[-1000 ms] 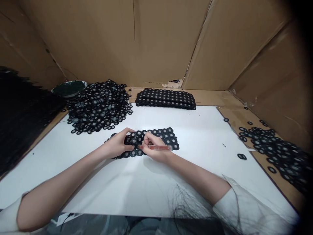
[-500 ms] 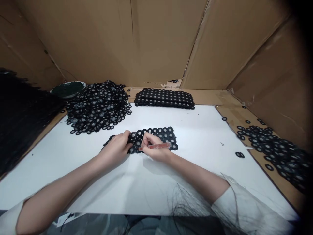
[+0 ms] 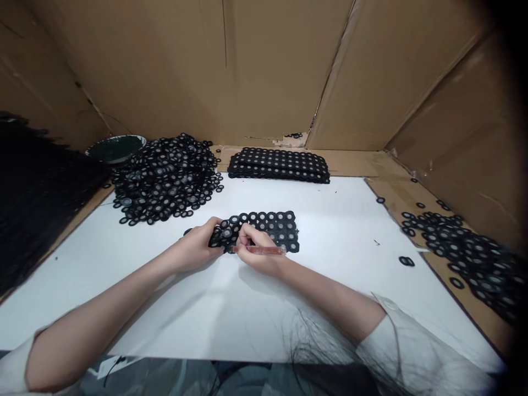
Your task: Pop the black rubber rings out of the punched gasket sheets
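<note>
1. Here's the left hand (image 3: pixel 201 243), thumb and fingers closed around the left portion of the black ring-patterned sheet (image 3: pixel 281 225), which lies on the white worktop (image 3: pixel 247 308), partly hidden under both hands.
2. The right hand (image 3: pixel 259 240) is curled tight around a slim red-handled tool (image 3: pixel 268 251), pen-fashion, its working end at the sheet's near edge.
3. Danger spot: that end sits right beside the left thumb, so one slip off a ring could jab it. The tip itself is too small to read clearly.
4. Trouble number two: the sheet looks flexible and bunches at the left fingers; uneven pressure could buckle it or skid it over the smooth surface, spoiling the alignment.
5. And what's changed from half a second ago? The left grip is opened wider, baring more of the bunched rings; the tool, tipped up at its butt then, lies flatter now.
</note>
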